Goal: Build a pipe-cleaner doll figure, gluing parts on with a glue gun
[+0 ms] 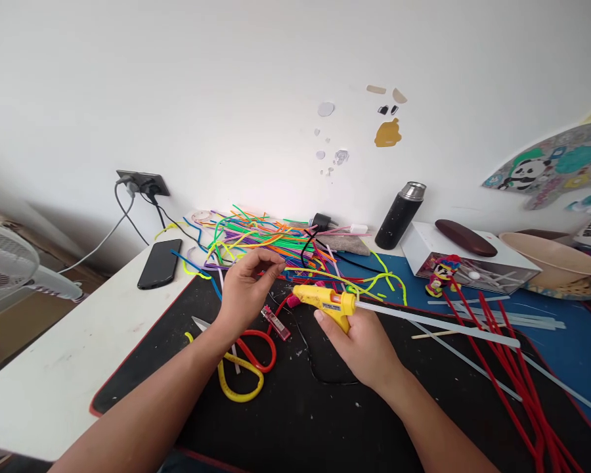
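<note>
My right hand (367, 341) is wrapped round the grip of a yellow hot glue gun (320, 297). A long translucent glue stick (438, 322) sticks out of the gun's back end toward the right. Just left of the nozzle, my left hand (249, 286) is closed in a pinch, thumb against fingertips. Whatever it may hold is too small or hidden to make out. Below that hand lie scissors with red and yellow handles (241, 399), partly covered by my left forearm. A dark red lighter (276, 323) rests on the black mat (325, 427) between my hands.
Many coloured pipe cleaners (276, 243) are heaped against the wall. At left are a phone (159, 264) and a fan (10, 256). A black flask (398, 217), a white box (473, 256), a small figure (442, 274) and red pipe cleaners (532, 394) are at right.
</note>
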Demonstrator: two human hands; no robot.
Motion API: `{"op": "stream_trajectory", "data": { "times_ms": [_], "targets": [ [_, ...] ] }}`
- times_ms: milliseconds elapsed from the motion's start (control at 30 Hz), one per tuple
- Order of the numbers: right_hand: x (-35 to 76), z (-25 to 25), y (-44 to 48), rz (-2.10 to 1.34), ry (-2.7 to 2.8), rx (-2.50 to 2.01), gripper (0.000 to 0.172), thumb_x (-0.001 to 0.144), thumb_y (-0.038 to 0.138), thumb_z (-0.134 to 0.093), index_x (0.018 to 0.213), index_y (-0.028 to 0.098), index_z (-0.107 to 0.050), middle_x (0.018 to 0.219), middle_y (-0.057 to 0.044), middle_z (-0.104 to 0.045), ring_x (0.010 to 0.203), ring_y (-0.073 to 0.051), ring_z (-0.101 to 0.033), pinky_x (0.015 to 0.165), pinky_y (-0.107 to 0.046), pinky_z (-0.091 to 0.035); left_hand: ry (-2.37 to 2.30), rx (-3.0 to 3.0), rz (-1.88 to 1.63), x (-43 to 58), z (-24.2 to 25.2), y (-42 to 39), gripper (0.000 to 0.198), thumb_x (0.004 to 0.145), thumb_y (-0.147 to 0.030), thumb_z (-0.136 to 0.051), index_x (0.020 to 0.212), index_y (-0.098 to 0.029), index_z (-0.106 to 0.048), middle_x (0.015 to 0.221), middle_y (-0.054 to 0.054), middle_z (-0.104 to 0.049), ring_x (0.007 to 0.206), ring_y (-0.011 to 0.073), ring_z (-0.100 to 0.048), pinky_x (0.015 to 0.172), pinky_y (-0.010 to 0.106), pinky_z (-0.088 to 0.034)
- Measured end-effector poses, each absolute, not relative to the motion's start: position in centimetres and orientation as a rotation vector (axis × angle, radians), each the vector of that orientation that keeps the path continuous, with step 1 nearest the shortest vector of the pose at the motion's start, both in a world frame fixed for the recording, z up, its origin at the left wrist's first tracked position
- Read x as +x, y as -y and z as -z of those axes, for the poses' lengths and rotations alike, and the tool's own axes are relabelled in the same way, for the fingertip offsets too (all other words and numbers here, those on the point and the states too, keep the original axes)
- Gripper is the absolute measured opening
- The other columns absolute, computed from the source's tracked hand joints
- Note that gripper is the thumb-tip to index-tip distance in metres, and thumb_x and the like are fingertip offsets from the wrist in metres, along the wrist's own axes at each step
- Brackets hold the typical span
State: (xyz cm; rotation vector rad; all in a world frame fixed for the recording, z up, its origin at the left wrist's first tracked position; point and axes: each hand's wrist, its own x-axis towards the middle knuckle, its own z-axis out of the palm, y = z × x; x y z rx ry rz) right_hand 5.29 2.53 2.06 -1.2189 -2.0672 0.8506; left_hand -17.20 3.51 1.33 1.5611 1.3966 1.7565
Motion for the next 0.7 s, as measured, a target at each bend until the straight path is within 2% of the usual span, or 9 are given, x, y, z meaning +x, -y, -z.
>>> {"op": "stream_trajectory", "data": {
  "times_ms": [100,233,300,367,467,600,700],
  "targets": [
    [5.3,-2.1,-2.3,-0.996,2.104,-1.166,0.036,0.097,0.051,-0.056,0.093,0.020,-0.074,0.075,-0.002,-0.072,0.065,-0.019,-0.064,0.062,-0.027,-0.048,-1.319,1.388,-1.789,-17.5,-1.4,-4.1,0.012,0.080,-0.030,-0.081,0.087,-0.022,-0.074,0.084,0.002,-0.073,0.078,0.0177,-0.066,0.072,0.030,-0.055],
    [5.4,-2.0,-2.0,-1.201,2.050,-1.128,0.043,0.097,0.056,-0.056,0.077,0.020,-0.066,0.053,0.003,-0.056,0.049,-0.015,-0.055,0.049,-0.024,-0.042,-1.180,0.991,-1.956,-19.6,-1.5,-5.7,0.024,0.065,-0.029,-0.090,0.079,-0.020,-0.072,0.080,0.002,-0.071,0.074,0.0154,-0.065,0.066,0.026,-0.055],
    [5.5,-1.8,-2.1,-1.280,1.907,-1.099,0.045,0.097,0.060,-0.056,0.079,0.019,-0.065,0.048,0.005,-0.050,0.042,-0.013,-0.050,0.045,-0.023,-0.039,-1.136,0.808,-2.021,-21.2,-1.4,-6.5,0.028,0.060,-0.027,-0.092,0.079,-0.019,-0.073,0.079,0.001,-0.070,0.071,0.0128,-0.064,0.064,0.023,-0.054],
    [5.7,-1.6,-2.6,-1.287,1.734,-1.066,0.048,0.096,0.063,-0.057,0.085,0.017,-0.065,0.048,0.006,-0.049,0.040,-0.012,-0.048,0.044,-0.023,-0.040,-1.092,0.681,-2.098,-22.5,-1.3,-7.1,0.031,0.056,-0.024,-0.093,0.078,-0.019,-0.072,0.079,-0.001,-0.069,0.070,0.0107,-0.064,0.064,0.021,-0.054],
    [6.0,-1.0,-4.0,-1.198,1.558,-1.080,0.053,0.095,0.067,-0.056,0.085,0.016,-0.064,0.051,0.006,-0.049,0.041,-0.012,-0.049,0.045,-0.024,-0.042,-1.056,0.616,-2.110,-23.1,-1.0,-7.4,0.033,0.054,-0.022,-0.094,0.077,-0.017,-0.071,0.078,-0.001,-0.068,0.070,0.0096,-0.064,0.066,0.020,-0.054],
    [6.3,-0.2,-5.8,-1.079,1.476,-1.146,0.055,0.094,0.068,-0.056,0.099,0.015,-0.064,0.058,0.007,-0.050,0.046,-0.012,-0.050,0.046,-0.023,-0.043,-1.074,0.709,-2.017,-21.7,-0.9,-6.9,0.033,0.058,-0.028,-0.093,0.081,-0.017,-0.072,0.079,0.000,-0.069,0.069,0.0103,-0.063,0.064,0.022,-0.053],
    [6.5,0.3,-6.3,-0.961,1.514,-1.226,0.056,0.096,0.068,-0.051,0.101,0.014,-0.065,0.062,0.005,-0.053,0.049,-0.014,-0.053,0.050,-0.025,-0.045,-1.086,0.826,-1.962,-20.7,-0.9,-6.5,0.034,0.060,-0.032,-0.093,0.080,-0.017,-0.071,0.081,0.001,-0.069,0.071,0.0122,-0.063,0.066,0.024,-0.054]
  ]
}}
